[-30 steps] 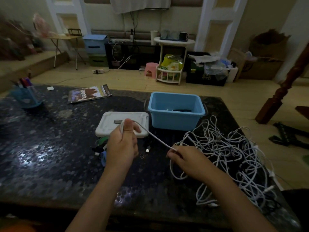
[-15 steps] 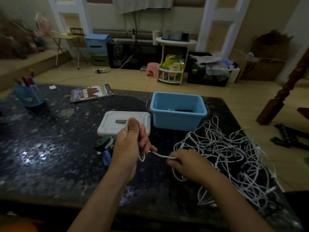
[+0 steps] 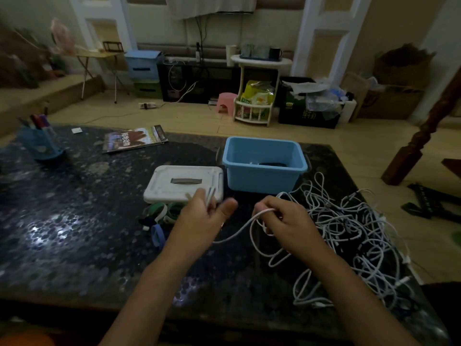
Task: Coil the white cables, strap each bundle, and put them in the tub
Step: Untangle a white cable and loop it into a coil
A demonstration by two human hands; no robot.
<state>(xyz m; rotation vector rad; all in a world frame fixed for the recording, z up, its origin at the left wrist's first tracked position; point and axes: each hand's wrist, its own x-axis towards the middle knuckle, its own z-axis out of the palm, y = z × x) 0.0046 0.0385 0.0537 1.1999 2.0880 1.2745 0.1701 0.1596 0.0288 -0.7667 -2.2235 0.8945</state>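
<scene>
Running left to right between my hands, the white cable (image 3: 239, 232) sags just in front of the blue tub (image 3: 264, 168). My left hand (image 3: 202, 221) pinches two of its strands between half-spread fingers, pointing toward the tub. My right hand (image 3: 284, 221) curls round a loop beside the tangled cable pile (image 3: 349, 236) on the worktop (image 3: 74, 233).

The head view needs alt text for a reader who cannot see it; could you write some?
Two hands coil a white cable over a dark table: the left hand holds loops, the right hand feeds cable from a tangled pile. Behind sit a blue tub and white lid.
</scene>
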